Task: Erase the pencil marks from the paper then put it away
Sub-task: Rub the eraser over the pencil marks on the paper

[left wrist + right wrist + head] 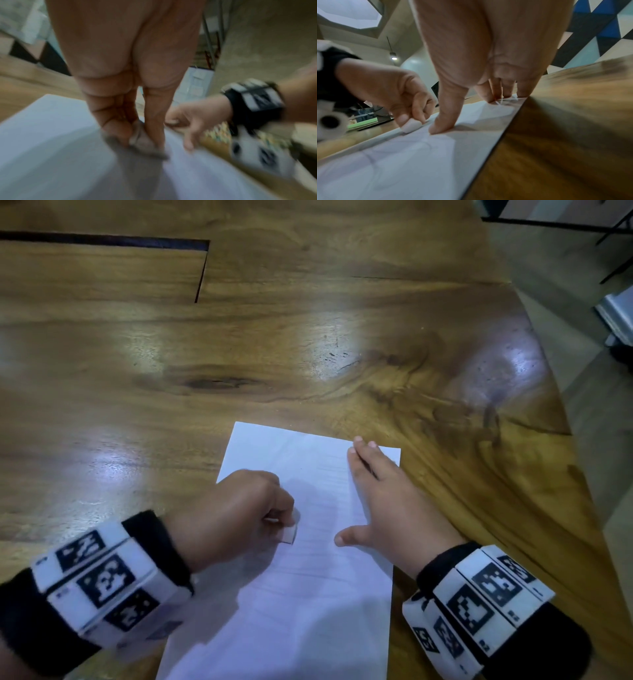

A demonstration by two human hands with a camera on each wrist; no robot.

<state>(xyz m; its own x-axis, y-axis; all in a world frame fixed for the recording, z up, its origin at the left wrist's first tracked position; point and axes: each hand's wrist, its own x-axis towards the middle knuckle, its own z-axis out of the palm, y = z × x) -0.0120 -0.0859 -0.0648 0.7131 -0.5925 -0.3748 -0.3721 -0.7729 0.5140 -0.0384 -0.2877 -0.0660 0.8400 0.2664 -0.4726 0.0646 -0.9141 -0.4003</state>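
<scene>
Paper [308, 594] near table [308, 320] edge; right hand [387, 501] flat, fingers spread, pinning right margin against sliding; left hand [236, 508] pinches white eraser [288, 534] onto sheet's left-centre, mid-rub by the look of it

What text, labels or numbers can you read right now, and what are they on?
None can be read.
Wrist bands: black-and-white square code patterns, not words; tiny print beside them is too small to read.
Paper: faint pencil lines only, no legible words.
Eraser: plain white, no brand showing.
Table: bare wood grain, no marking.
</scene>
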